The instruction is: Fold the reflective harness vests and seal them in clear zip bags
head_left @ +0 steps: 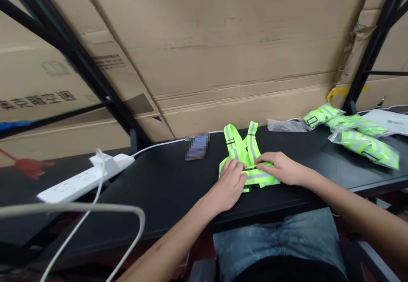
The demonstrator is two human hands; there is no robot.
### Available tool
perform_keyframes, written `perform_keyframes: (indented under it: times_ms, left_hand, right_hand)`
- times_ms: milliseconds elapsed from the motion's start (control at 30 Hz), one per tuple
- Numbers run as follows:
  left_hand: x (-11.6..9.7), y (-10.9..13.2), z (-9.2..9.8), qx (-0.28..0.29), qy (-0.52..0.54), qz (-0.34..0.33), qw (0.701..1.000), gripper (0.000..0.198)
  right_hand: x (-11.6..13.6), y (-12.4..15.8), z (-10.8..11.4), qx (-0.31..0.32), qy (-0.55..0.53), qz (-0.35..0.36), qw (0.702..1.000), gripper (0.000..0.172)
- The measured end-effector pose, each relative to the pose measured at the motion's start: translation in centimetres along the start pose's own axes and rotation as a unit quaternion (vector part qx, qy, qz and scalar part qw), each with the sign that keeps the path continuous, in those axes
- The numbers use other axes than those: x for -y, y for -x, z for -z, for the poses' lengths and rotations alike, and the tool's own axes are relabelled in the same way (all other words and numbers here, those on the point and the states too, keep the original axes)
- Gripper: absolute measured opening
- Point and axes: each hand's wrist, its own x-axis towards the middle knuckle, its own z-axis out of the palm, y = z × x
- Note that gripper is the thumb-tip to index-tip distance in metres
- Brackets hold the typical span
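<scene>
A neon yellow-green reflective vest [251, 176] with silvery grey stripes lies on the black table in front of me. Its two shoulder straps [252, 143] point away toward the cardboard, and small black buckles show on them. My left hand [231, 184] rests at the vest's left side, its fingers bent and closed on the fabric. From the right, my right hand [282, 168] pinches the vest's upper band between thumb and fingers. The fabric directly beneath both hands is hidden. A short green end pokes out below the band near my left hand.
A phone [197, 146] lies left of the vest. Bagged yellow-green vests [369, 148] sit at the right, beside an empty-looking clear bag [287, 125]. A white power strip [86, 178] with cables lies at the left. Large cardboard [223, 39] and black frame posts stand behind.
</scene>
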Motion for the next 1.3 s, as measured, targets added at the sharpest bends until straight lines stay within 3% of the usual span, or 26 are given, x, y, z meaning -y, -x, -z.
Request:
perform_keyframes:
  times_ms: [200,367,467,567,733,900,1000,1133,1300]
  left_hand:
    - [-0.7,-0.2,-0.5,-0.057,-0.09,-0.029,0.994,0.022]
    - [-2.1,0.8,-0.2,-0.132,-0.208,0.034,0.969,0.031]
    - [-2.9,1.7,-0.2,-0.111,-0.187,0.044,0.975,0.032]
    - [-3.2,2.7,-0.4,-0.07,-0.132,0.012,0.989,0.035]
    - [-2.9,3.5,-0.4,-0.056,-0.115,-0.012,0.992,0.059]
    - [-3.1,3.2,-0.3,-0.071,-0.062,-0.003,0.996,0.046]
    - [-3.2,3.1,-0.3,-0.08,-0.019,-0.012,0.997,0.044]
    - [-3.1,3.0,-0.2,-0.078,0.005,-0.016,0.997,0.041]
    - [-3.1,2.4,-0.1,-0.041,-0.077,-0.03,0.996,0.032]
  right_hand:
    - [-0.9,-0.2,-1.1,-0.003,0.157,-0.02,0.987,0.041]
    - [0.1,0.5,-1.2,-0.019,0.221,-0.055,0.974,0.044]
    - [0.4,0.7,-1.3,-0.023,0.229,-0.06,0.971,0.045]
    - [0.3,0.5,-1.3,-0.026,0.232,-0.026,0.972,0.047]
    - [0.2,0.0,-1.7,-0.069,0.204,0.028,0.976,0.035]
    - [0.4,-0.6,-1.8,-0.069,0.116,0.038,0.99,0.043]
    - [0.6,-0.9,-1.6,-0.087,0.11,0.049,0.989,0.048]
    - [0.5,-1.1,-1.7,-0.053,0.143,0.007,0.988,0.049]
    - [0.4,-0.8,-2.4,-0.076,0.234,-0.004,0.969,0.024]
